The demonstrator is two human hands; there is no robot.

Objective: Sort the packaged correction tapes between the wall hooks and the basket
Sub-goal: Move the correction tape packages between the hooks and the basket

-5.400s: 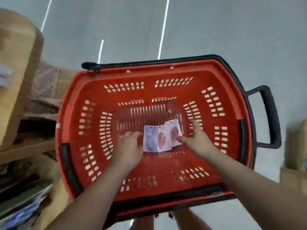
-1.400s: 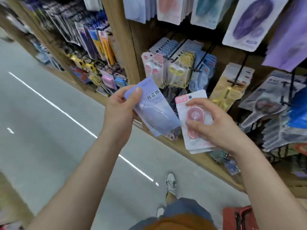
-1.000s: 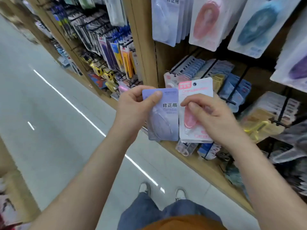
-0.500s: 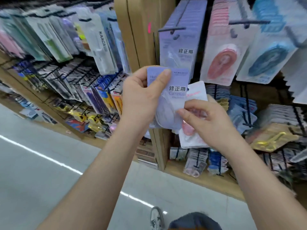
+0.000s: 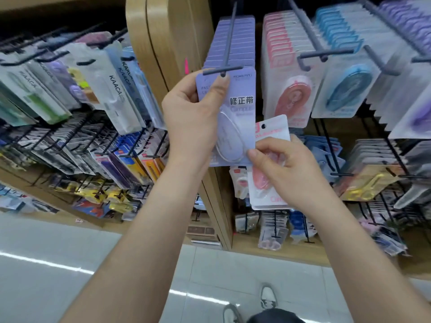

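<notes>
My left hand (image 5: 191, 113) pinches a lavender correction tape pack (image 5: 238, 106) by its top left corner and holds it up at the tip of a dark wall hook (image 5: 224, 71), in front of a row of matching lavender packs (image 5: 231, 38). My right hand (image 5: 286, 169) grips a pink correction tape pack (image 5: 271, 134) lower and to the right, its forefinger touching the lavender pack's bottom edge. Pink packs (image 5: 286, 73) hang on the neighbouring hook. The basket is out of view.
Blue packs (image 5: 345, 73) and purple packs (image 5: 415, 106) hang further right. A wooden upright (image 5: 168, 43) divides the display from hooks of other stationery (image 5: 70, 94) on the left. Lower hooks carry small packs (image 5: 373, 180). Grey floor and my shoes (image 5: 249, 306) lie below.
Both hands rose from the red basket to the wall display carrying the packs. In the last half second the left hand lifted the lavender pack up to the hook's tip.
</notes>
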